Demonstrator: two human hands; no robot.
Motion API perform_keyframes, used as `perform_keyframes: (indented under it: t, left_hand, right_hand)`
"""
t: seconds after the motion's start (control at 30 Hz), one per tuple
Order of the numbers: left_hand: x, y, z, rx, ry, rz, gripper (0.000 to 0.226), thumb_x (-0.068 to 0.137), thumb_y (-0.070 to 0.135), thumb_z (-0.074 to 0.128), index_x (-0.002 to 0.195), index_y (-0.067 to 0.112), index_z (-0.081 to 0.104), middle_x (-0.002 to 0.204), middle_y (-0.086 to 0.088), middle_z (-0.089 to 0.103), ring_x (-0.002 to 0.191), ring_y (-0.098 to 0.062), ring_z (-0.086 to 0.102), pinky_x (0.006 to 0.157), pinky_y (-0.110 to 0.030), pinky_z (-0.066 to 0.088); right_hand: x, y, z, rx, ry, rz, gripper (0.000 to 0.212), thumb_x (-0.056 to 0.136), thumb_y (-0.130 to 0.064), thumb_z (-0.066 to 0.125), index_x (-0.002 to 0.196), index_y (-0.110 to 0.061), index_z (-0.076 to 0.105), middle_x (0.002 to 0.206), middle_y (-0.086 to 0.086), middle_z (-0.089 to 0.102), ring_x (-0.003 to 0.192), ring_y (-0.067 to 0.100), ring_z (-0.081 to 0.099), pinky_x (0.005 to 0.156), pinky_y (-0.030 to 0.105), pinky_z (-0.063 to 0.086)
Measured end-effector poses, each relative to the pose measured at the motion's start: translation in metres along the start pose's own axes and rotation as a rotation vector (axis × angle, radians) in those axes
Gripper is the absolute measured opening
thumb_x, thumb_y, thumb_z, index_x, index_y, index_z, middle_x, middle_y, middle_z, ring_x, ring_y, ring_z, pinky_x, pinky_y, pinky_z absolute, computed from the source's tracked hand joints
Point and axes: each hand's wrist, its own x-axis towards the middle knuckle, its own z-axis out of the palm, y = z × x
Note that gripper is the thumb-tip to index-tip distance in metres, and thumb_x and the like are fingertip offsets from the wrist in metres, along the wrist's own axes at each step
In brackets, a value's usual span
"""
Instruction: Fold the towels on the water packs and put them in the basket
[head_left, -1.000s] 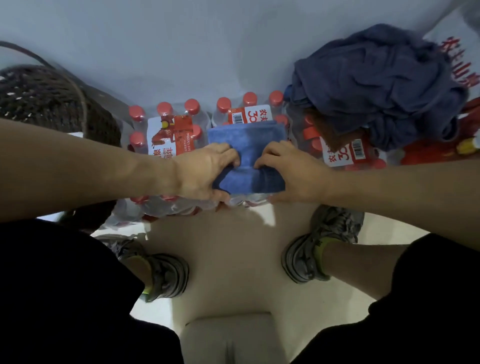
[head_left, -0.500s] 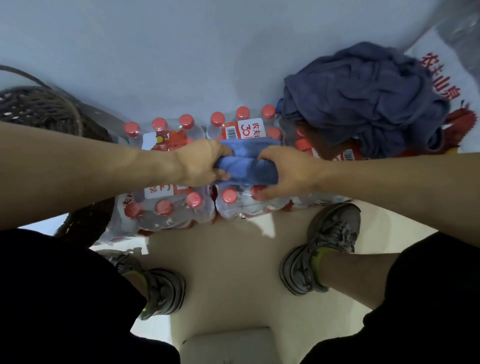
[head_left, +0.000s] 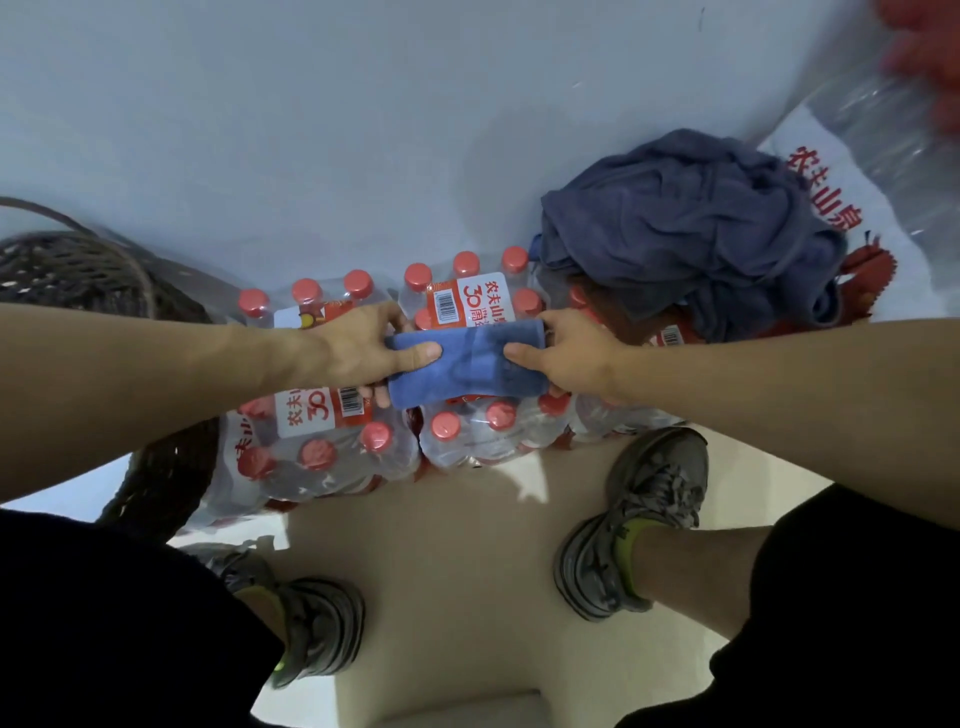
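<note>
From my head camera, my left hand (head_left: 363, 353) grips one end of the folded blue towel (head_left: 467, 366), thumb on top, and my right hand (head_left: 576, 358) grips the other end. The towel sits over the water packs (head_left: 322, 457) (red caps showing). A heap of dark blue towels (head_left: 685, 228) lies on packs to the right; the woven basket (head_left: 72, 270) stands at left.

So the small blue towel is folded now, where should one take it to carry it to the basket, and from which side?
Take the folded blue towel at its two short ends, from left and right, as the left hand and right hand already do, thumbs on top. It lies flat and compact on the water packs, so holding the ends probably keeps its layers together. The basket stands to the left.
</note>
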Motion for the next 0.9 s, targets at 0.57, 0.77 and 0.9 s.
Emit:
perform_keyframes:
  t: [0.57,0.77,0.9]
  left_hand:
    - [0.008,0.013,0.008,0.291,-0.073,-0.086,0.040,0.099,0.053,0.038,0.106,0.018,0.054,0.082,-0.002,0.068,0.074,-0.014,0.064,0.073,-0.029,0.052]
    - [0.005,0.013,0.005,0.076,-0.105,-0.132,0.032,0.095,0.051,0.049,0.108,0.023,0.051,0.076,-0.005,0.073,0.063,-0.014,0.069,0.060,-0.026,0.055]
    - [0.005,0.015,-0.001,-0.311,-0.038,-0.171,0.052,0.085,0.053,0.064,0.105,0.005,0.062,0.078,-0.014,0.066,0.056,-0.018,0.057,0.058,-0.030,0.051]
  right_hand:
    - [-0.002,-0.013,0.001,-0.330,0.079,0.154,0.046,0.097,-0.043,0.056,0.127,-0.008,0.050,0.126,0.011,0.060,0.112,0.028,0.058,0.083,0.029,0.041]
    - [-0.002,-0.021,-0.009,-0.357,0.028,0.157,0.034,0.097,-0.039,0.056,0.115,-0.010,0.057,0.115,0.010,0.064,0.091,0.023,0.055,0.075,0.030,0.041]
    - [-0.001,-0.024,-0.012,-0.397,0.003,0.194,0.036,0.100,-0.037,0.052,0.118,-0.007,0.056,0.115,0.013,0.064,0.095,0.028,0.060,0.074,0.031,0.044]
